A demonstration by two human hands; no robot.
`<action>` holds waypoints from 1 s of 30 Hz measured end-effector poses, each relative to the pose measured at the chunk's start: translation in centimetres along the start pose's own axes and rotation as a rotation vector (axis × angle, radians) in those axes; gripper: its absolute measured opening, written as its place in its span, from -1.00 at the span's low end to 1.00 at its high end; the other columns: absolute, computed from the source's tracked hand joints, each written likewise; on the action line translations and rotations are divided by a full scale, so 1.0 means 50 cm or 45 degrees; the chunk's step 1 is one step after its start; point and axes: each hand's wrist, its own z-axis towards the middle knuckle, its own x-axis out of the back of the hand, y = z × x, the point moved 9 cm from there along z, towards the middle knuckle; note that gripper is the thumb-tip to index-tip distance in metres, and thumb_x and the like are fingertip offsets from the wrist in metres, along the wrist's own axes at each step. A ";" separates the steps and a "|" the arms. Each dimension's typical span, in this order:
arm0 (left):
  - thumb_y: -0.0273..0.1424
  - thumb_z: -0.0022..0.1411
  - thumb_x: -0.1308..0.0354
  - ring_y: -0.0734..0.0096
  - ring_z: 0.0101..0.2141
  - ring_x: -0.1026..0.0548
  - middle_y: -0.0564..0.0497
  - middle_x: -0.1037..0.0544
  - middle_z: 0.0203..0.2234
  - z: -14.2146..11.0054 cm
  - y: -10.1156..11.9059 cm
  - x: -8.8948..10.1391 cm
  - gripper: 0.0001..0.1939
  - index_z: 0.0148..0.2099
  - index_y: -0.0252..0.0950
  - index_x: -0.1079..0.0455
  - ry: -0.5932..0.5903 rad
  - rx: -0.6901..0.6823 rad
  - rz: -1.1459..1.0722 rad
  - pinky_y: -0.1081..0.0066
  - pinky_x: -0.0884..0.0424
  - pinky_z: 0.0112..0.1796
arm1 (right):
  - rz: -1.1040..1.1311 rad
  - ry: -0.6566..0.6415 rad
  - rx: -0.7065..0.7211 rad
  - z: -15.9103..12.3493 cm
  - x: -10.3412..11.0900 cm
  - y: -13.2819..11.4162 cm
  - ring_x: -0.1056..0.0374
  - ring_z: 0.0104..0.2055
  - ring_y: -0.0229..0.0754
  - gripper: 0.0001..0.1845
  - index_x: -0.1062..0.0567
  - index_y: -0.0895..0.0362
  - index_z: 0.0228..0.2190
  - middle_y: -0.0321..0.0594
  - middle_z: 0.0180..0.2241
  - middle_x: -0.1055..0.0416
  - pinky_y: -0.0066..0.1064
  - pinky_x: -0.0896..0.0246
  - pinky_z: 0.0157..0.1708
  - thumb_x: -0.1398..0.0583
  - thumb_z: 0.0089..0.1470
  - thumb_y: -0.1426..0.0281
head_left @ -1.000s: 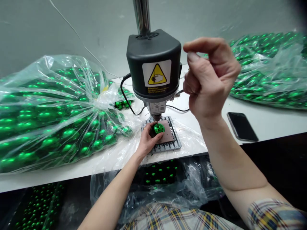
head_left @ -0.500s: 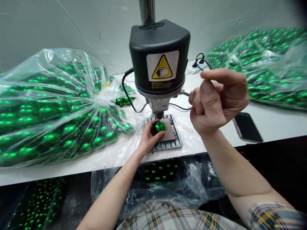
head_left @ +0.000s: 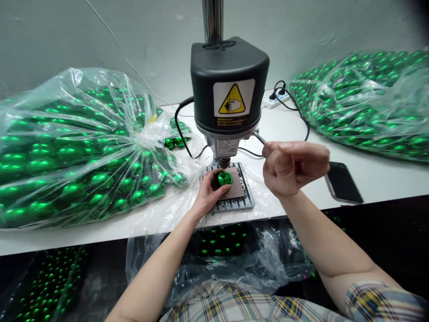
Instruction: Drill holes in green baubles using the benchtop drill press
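My left hand (head_left: pixel 208 192) holds a shiny green ball (head_left: pixel 225 178) between thumb and fingers. The ball rests on a brownish square pad (head_left: pixel 238 182) over the slotted grey base plate (head_left: pixel 247 202) of a small drill press (head_left: pixel 229 85). Right above the ball, the thin drill bit (head_left: pixel 223 171) reaches down to its top; how deep it goes cannot be made out. Closed around the end of the press's metal feed lever (head_left: pixel 259 137) is my right hand (head_left: pixel 291 166), with a bit of red showing between the fingers.
A tied clear bag of green balls (head_left: pixel 67 156) fills the left of the white table. Another bag (head_left: pixel 368 103) lies back right. A phone (head_left: pixel 343 182), a power strip (head_left: pixel 276 101) and cables are nearby. An open plastic bag (head_left: pixel 268 264) with green balls hangs below the front edge.
My right hand has come down with the feed lever, and the drill bit has lowered to the ball. My left hand keeps its hold on the ball. The view has shifted slightly.
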 end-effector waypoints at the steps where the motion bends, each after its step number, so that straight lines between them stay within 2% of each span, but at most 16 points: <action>1: -0.21 0.16 -0.40 0.10 0.07 -0.48 -0.13 -0.53 0.01 -0.001 0.000 0.000 -0.42 0.18 -0.24 -0.37 0.002 0.000 -0.009 0.16 -0.37 0.13 | 0.039 0.068 0.107 -0.005 0.003 -0.014 -0.02 -0.78 -0.21 -0.81 -0.51 -0.29 -0.22 -0.41 -0.70 -0.18 -0.25 -0.02 -0.70 -0.12 0.20 0.05; 3: -0.22 0.15 -0.40 0.11 0.05 -0.49 -0.12 -0.53 -0.01 -0.002 0.000 0.000 -0.42 0.17 -0.24 -0.37 -0.001 0.005 -0.021 0.17 -0.38 0.11 | 0.116 0.182 0.305 -0.015 0.009 -0.042 0.08 -0.83 -0.25 -0.85 -0.54 -0.32 -0.20 -0.48 -0.77 -0.06 -0.31 0.08 -0.74 -0.19 0.18 0.15; 5: -0.22 0.15 -0.40 0.11 0.03 -0.50 -0.12 -0.54 -0.02 -0.001 -0.002 0.000 -0.41 0.18 -0.24 -0.37 0.001 0.007 -0.033 0.16 -0.39 0.10 | 0.146 0.248 0.360 -0.007 0.008 -0.063 0.14 -0.84 -0.28 -0.81 -0.56 -0.30 -0.18 -0.50 -0.78 0.01 -0.33 0.15 -0.75 -0.21 0.17 0.23; 8: -0.21 0.14 -0.40 0.11 0.03 -0.50 -0.12 -0.54 -0.03 0.003 -0.003 -0.001 -0.41 0.17 -0.24 -0.38 0.013 0.013 -0.045 0.16 -0.41 0.08 | 0.163 0.410 0.198 0.051 0.012 -0.082 0.19 -0.79 -0.32 -0.86 -0.57 -0.18 -0.24 -0.48 -0.73 0.00 -0.35 0.22 -0.74 -0.22 0.19 0.30; 10: -0.22 0.13 -0.41 0.10 0.01 -0.51 -0.13 -0.55 -0.04 0.001 0.005 0.003 -0.43 0.15 -0.25 -0.39 0.057 0.014 -0.019 0.16 -0.43 0.06 | 0.224 0.356 -0.006 0.113 -0.007 -0.081 0.14 -0.75 -0.36 -0.92 -0.54 -0.10 -0.31 -0.44 -0.64 -0.18 -0.38 0.23 -0.76 -0.24 0.14 0.36; 11: -0.23 0.14 -0.40 0.10 0.00 -0.51 -0.13 -0.55 -0.04 -0.005 0.014 0.009 -0.45 0.14 -0.24 -0.40 0.105 0.000 0.023 0.15 -0.43 0.05 | 0.255 0.317 -0.122 0.142 -0.018 -0.075 0.09 -0.72 -0.37 -0.89 -0.54 -0.06 -0.31 -0.43 -0.63 -0.20 -0.40 0.18 -0.77 -0.26 0.09 0.41; 13: -0.25 0.16 -0.39 0.10 -0.02 -0.51 -0.13 -0.55 -0.06 -0.035 0.050 0.026 -0.52 0.10 -0.23 -0.43 0.233 -0.097 0.182 0.14 -0.44 0.03 | 0.399 0.251 -0.290 0.187 -0.038 -0.062 0.14 -0.73 -0.38 -0.91 -0.53 0.03 -0.35 -0.47 -0.70 -0.08 -0.42 0.29 -0.80 -0.26 0.03 0.44; 15: -0.26 0.19 -0.37 0.09 -0.01 -0.50 -0.14 -0.53 -0.07 -0.088 0.098 0.029 -0.60 0.06 -0.19 -0.47 0.272 -0.270 0.406 0.13 -0.44 0.02 | 0.515 0.231 -0.374 0.211 -0.049 -0.049 0.17 -0.74 -0.40 -0.93 -0.53 0.10 -0.39 -0.50 -0.74 -0.02 -0.43 0.38 -0.81 -0.25 -0.01 0.46; 16: -0.27 0.21 -0.35 0.09 -0.01 -0.50 -0.16 -0.52 -0.06 -0.120 0.122 0.019 -0.64 0.05 -0.17 -0.50 0.219 -0.376 0.519 0.14 -0.46 0.00 | 0.548 0.237 -0.389 0.215 -0.050 -0.043 0.18 -0.75 -0.41 -0.93 -0.54 0.11 -0.41 -0.50 -0.76 -0.02 -0.43 0.41 -0.81 -0.25 -0.03 0.46; 18: -0.28 0.26 -0.31 0.11 -0.05 -0.51 -0.18 -0.50 -0.02 -0.189 0.152 -0.017 -0.69 0.06 -0.10 -0.53 -0.020 -0.578 0.707 0.17 -0.50 -0.08 | 0.567 0.258 -0.377 0.216 -0.048 -0.034 0.17 -0.76 -0.43 -0.91 -0.57 0.11 -0.44 -0.48 -0.76 -0.04 -0.45 0.43 -0.82 -0.26 -0.10 0.48; 20: -0.29 0.29 -0.28 0.14 -0.08 -0.53 -0.19 -0.50 0.02 -0.242 0.160 -0.036 -0.70 0.08 -0.03 -0.54 -0.244 -0.686 0.811 0.19 -0.52 -0.12 | 0.558 0.273 -0.354 0.212 -0.045 -0.029 0.16 -0.78 -0.44 -0.90 -0.60 0.08 -0.47 -0.47 -0.77 -0.03 -0.45 0.44 -0.83 -0.29 -0.14 0.47; 21: -0.29 0.30 -0.27 0.15 -0.08 -0.54 -0.19 -0.50 0.03 -0.253 0.161 -0.030 -0.70 0.08 -0.01 -0.55 -0.289 -0.692 0.810 0.20 -0.52 -0.12 | 0.557 0.270 -0.345 0.210 -0.044 -0.027 0.15 -0.78 -0.44 -0.90 -0.61 0.07 -0.48 -0.47 -0.77 -0.03 -0.45 0.44 -0.83 -0.30 -0.15 0.47; 23: -0.29 0.28 -0.30 0.16 -0.04 -0.54 -0.17 -0.50 0.04 -0.234 0.161 0.017 -0.71 0.06 -0.04 -0.55 -0.201 -0.604 0.695 0.22 -0.52 -0.09 | 0.555 0.259 -0.336 0.209 -0.044 -0.026 0.13 -0.77 -0.44 -0.90 -0.63 0.05 -0.49 -0.44 -0.78 -0.04 -0.46 0.44 -0.83 -0.33 -0.15 0.48; 27: -0.28 0.12 -0.45 0.25 -0.10 -0.57 -0.09 -0.56 -0.10 -0.127 0.146 0.164 -0.58 0.02 -0.18 -0.49 0.279 -0.260 0.225 0.30 -0.51 -0.08 | 0.565 0.255 -0.302 0.212 -0.041 -0.033 0.12 -0.77 -0.44 -0.91 -0.66 0.06 -0.49 -0.42 -0.77 -0.08 -0.46 0.42 -0.85 -0.37 -0.15 0.48; 28: -0.28 0.07 -0.48 0.27 -0.13 -0.57 -0.08 -0.57 -0.11 -0.106 0.144 0.185 -0.52 0.02 -0.20 -0.46 0.355 -0.211 0.108 0.32 -0.51 -0.09 | 0.572 0.249 -0.296 0.212 -0.041 -0.035 0.11 -0.77 -0.43 -0.92 -0.66 0.07 -0.49 -0.42 -0.77 -0.08 -0.46 0.41 -0.85 -0.39 -0.15 0.47; 30: -0.29 -0.01 -0.53 0.31 -0.14 -0.58 -0.08 -0.58 -0.09 -0.076 0.150 0.199 -0.45 0.01 -0.23 -0.43 0.404 -0.200 -0.076 0.34 -0.51 -0.08 | 0.582 0.233 -0.294 0.212 -0.042 -0.038 0.10 -0.77 -0.43 -0.92 -0.66 0.08 -0.48 -0.43 -0.77 -0.08 -0.46 0.38 -0.86 -0.42 -0.16 0.44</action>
